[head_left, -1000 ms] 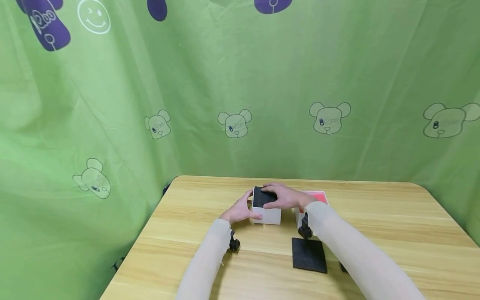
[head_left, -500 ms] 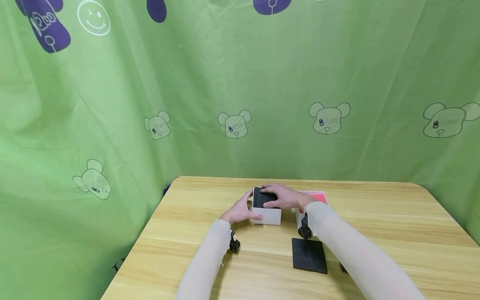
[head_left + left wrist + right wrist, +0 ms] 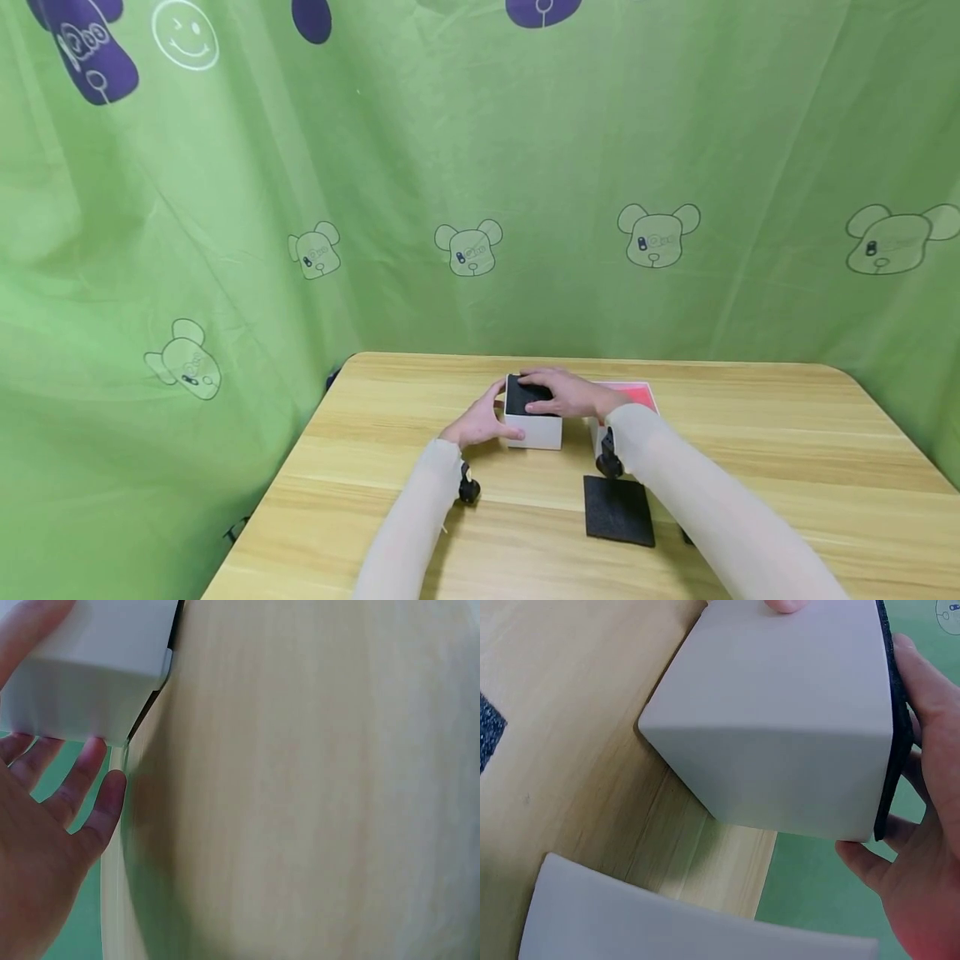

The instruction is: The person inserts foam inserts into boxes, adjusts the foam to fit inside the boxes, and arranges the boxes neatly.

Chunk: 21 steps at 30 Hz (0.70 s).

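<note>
A: Our right hand (image 3: 572, 395) lies flat on the black foam pad (image 3: 522, 397) that fills the top of the white box (image 3: 534, 430), fingers straight and pressing down rather than pinching.

B: And our left hand (image 3: 480, 423) cups the box's left side, thumb against the near face and fingers relaxed. The box stands on the wooden table (image 3: 750, 450) near its middle, just left of the red-topped lid (image 3: 636, 393).

A: To seat the pad well, we judge it best to press evenly across its face, so no corner rides high.

B: Yes, and we brace with the left so that the box does not slide. The second black foam square (image 3: 618, 511) lies apart, nearer to us.

A: We cannot tell from the wrist views whether the pad sits level all round.
</note>
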Each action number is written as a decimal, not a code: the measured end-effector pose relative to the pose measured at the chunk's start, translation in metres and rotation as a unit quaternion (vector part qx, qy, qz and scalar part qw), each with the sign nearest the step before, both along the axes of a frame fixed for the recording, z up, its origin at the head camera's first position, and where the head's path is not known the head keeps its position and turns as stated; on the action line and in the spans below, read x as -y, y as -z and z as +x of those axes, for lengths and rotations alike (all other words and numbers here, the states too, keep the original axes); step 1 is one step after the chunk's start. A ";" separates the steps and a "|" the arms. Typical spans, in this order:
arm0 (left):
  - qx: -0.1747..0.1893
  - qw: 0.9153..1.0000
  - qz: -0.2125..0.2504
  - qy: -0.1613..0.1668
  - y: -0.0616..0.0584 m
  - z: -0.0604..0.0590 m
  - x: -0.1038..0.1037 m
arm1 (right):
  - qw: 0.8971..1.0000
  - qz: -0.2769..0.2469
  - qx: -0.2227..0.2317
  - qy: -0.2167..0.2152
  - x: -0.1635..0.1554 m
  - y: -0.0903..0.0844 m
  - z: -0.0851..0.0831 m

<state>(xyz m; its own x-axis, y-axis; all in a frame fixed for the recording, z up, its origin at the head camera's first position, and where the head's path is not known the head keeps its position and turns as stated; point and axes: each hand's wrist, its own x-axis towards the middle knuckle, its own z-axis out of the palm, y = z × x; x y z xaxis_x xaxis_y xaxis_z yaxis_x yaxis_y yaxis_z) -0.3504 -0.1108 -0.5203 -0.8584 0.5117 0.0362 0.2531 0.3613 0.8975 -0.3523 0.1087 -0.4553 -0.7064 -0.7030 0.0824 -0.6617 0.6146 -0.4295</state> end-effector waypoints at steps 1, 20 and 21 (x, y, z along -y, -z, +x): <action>0.000 1.000 0.000 -0.001 0.000 0.000 0.000 | 1.000 0.001 0.001 0.002 0.000 -0.001 0.000; -0.007 1.000 -0.001 0.000 -0.001 0.001 0.000 | 1.000 0.012 -0.016 0.001 0.002 -0.003 0.005; -0.007 1.000 -0.001 0.000 -0.001 0.001 -0.001 | 1.000 0.012 -0.019 0.001 0.002 -0.002 0.004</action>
<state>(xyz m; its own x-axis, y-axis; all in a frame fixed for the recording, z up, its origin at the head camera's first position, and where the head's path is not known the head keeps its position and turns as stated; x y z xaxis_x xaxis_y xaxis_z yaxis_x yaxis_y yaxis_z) -0.3495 -0.1102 -0.5193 -0.8579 0.5116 0.0478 0.2665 0.3634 0.8927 -0.3482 0.1069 -0.4533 -0.7046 -0.7037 0.0913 -0.6757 0.6261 -0.3891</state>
